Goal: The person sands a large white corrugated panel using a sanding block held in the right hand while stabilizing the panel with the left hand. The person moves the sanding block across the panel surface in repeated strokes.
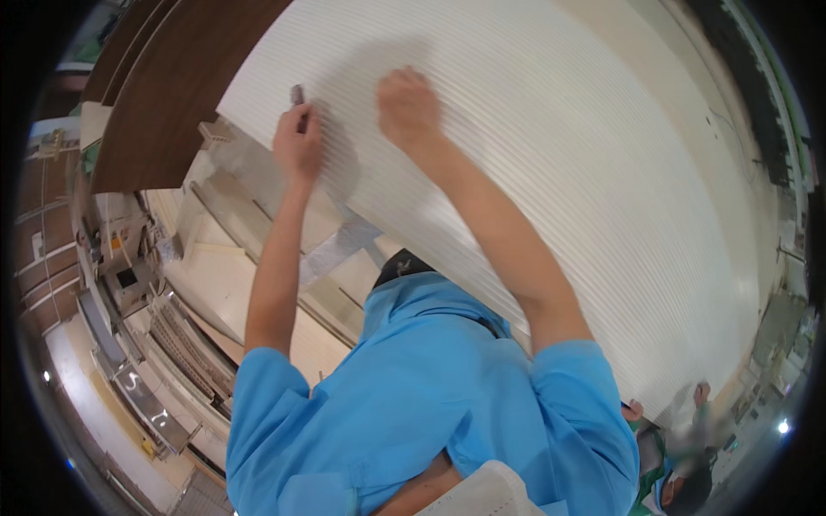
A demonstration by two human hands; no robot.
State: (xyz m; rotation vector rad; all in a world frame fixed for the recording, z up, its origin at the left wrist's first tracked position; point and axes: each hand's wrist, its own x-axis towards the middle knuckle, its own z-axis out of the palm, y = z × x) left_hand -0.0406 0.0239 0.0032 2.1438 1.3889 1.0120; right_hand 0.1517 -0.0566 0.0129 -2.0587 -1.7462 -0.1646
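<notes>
A large white panel [533,146] with fine parallel ridges spreads out in front of me. Above its left part, my left hand [298,148] is closed around a short dark stick-like tool [297,95]; its tip pokes out past the fingers, and its exact kind is not clear. Farther right, my right hand [409,107] hangs over the ridged surface with its fingers curled in. Motion softens its outline, and whatever it may hold is hidden. Shadows of both hands fall on the panel.
Dark brown boards [172,95] stand at the upper left. Below them lie pale boards and long strips [224,267]. A grey tape-like strip [340,249] shows near my waist. At the lower right, another person [684,486] is beside the panel, a hand [702,393] near its edge.
</notes>
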